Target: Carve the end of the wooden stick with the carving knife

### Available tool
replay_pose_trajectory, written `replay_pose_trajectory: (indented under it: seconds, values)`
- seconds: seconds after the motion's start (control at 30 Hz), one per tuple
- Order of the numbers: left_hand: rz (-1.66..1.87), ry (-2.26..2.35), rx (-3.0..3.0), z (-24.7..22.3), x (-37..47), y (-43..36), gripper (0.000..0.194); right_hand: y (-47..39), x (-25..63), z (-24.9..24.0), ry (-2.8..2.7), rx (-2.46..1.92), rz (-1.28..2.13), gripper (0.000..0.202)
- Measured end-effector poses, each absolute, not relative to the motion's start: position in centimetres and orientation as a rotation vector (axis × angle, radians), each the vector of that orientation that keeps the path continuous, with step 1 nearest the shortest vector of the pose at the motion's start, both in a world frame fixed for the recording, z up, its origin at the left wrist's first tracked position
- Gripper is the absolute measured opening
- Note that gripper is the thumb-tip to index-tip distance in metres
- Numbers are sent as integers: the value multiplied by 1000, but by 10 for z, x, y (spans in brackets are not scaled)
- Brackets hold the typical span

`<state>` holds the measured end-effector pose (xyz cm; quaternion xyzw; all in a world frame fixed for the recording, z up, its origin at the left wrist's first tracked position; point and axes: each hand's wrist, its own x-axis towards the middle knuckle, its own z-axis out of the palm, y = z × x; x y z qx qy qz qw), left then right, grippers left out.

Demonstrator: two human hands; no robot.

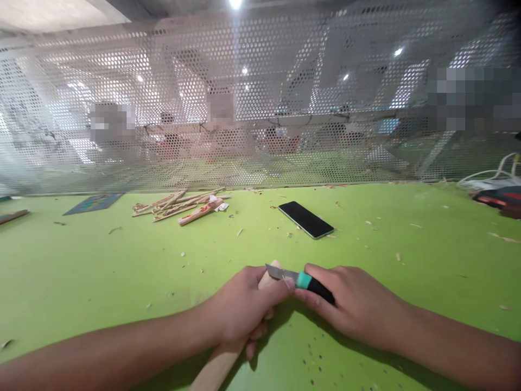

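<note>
Stick [222, 363] lies clasped in the left hand [240, 304]. Right hand [352, 298] grips the knife [304, 280], blade [279, 271] at the stick's far end.

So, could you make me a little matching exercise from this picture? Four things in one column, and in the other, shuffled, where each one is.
Things:
1. Smartphone
2. Utility knife
3. Pale wooden rod
4. Perforated panel

Places:
A. Held in the left hand
B. Standing along the far edge of the green tabletop
C. Lying flat on the tabletop, beyond both hands
D. Held by its handle in the right hand

Right pairs: 1-C, 2-D, 3-A, 4-B.
</note>
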<state>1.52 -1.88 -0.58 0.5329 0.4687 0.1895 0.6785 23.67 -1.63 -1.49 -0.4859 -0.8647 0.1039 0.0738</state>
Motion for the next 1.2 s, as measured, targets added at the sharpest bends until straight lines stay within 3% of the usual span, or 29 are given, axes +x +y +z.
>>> replay_pose_trajectory:
  seconds: [0.43, 1.2]
  values:
    - [480, 1114, 1196, -5, 19, -15, 45, -19, 227, -18, -2528, -1525, 167, 52]
    - [434, 1035, 1212, -5, 13, -12, 46, -19, 231, -20, -2520, -1506, 352, 50]
